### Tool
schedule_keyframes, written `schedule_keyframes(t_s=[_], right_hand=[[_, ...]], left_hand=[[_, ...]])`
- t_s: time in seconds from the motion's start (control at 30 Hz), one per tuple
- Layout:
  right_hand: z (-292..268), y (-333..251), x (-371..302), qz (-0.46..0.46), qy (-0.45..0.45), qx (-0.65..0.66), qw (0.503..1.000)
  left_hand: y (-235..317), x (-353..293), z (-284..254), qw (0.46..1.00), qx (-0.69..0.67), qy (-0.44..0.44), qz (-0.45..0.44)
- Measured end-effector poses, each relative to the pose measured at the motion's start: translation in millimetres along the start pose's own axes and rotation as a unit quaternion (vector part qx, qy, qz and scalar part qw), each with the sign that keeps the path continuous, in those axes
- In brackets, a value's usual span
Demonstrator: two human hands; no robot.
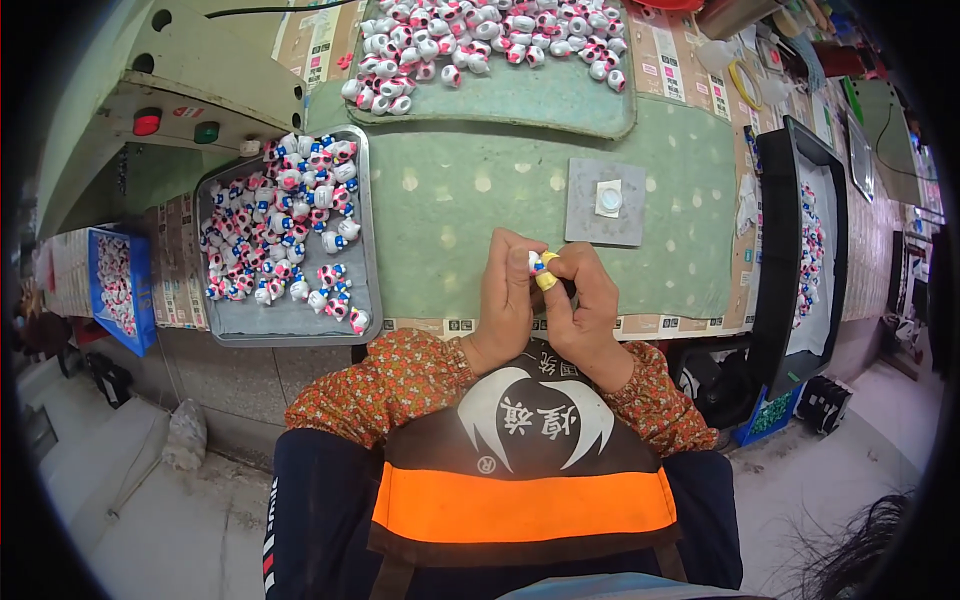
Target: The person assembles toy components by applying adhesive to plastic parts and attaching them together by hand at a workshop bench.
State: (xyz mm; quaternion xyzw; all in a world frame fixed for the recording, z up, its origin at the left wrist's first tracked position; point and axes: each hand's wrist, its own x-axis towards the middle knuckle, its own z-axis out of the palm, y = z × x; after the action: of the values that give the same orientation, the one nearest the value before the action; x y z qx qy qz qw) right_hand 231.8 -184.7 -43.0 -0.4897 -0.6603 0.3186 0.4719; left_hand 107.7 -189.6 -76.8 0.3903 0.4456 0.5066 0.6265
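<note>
As the left hand point(508, 295) and right hand point(588, 305) pinch a small figurine point(534, 264) over the desk point(430, 326), blue-marked pieces point(300, 205) — seemingly done — lie in the left tray point(377, 250); pink-white pieces point(480, 40), likely remaining, crowd the far tray point(520, 105).

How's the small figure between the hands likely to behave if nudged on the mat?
Small figure: probably light; the left hand and right hand hold it by fingertips. Likely to roll or tip: similar rounded ones in the grey tray lie at mixed angles.

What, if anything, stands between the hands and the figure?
Nothing clearly does: left hand and right hand both touch the figure. Yellow bits show where the right hand pinches; whether they are finger covers, I cannot tell.
</note>
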Motion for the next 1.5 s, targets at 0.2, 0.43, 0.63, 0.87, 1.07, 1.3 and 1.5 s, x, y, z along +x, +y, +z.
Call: schedule_keyframes(t_s=[0.2,0.43,0.63,0.87,1.07,1.3,1.5], right_hand=[[14.7,11.8,-6.5,-0.037,0.043,0.028,0.998],[-16.9,2.2,5.6,0.114,-0.043,0.062,0.991],[-61.2,14.2,3.4,0.114,0.006,0.048,0.992],[-79.1,21.3,-1.6,0.126,-0.015,0.031,0.991],[-77.6,8.9,0.5,0.103,-0.036,-0.004,0.994],[-85.2,7.5,-3.2,0.1,-0.006,-0.014,0.995],[-106.7,17.2,-12.8,0.122,-0.002,-0.019,0.992]], left_hand=[[2.7,3.6,-1.2,0.998,0.047,0.007,0.042],[52.3,8.0,-25.9,0.999,0.015,-0.011,-0.044],[130.9,23.3,-122.2,0.892,0.389,0.121,0.196],[168.2,35.6,-212.3,0.681,0.665,0.122,0.281],[138.8,56.0,-202.5,0.634,0.719,0.09,0.269],[139.8,51.0,-210.3,0.66,0.707,0.041,0.253],[146.8,16.7,-243.1,0.606,0.753,0.038,0.255]])
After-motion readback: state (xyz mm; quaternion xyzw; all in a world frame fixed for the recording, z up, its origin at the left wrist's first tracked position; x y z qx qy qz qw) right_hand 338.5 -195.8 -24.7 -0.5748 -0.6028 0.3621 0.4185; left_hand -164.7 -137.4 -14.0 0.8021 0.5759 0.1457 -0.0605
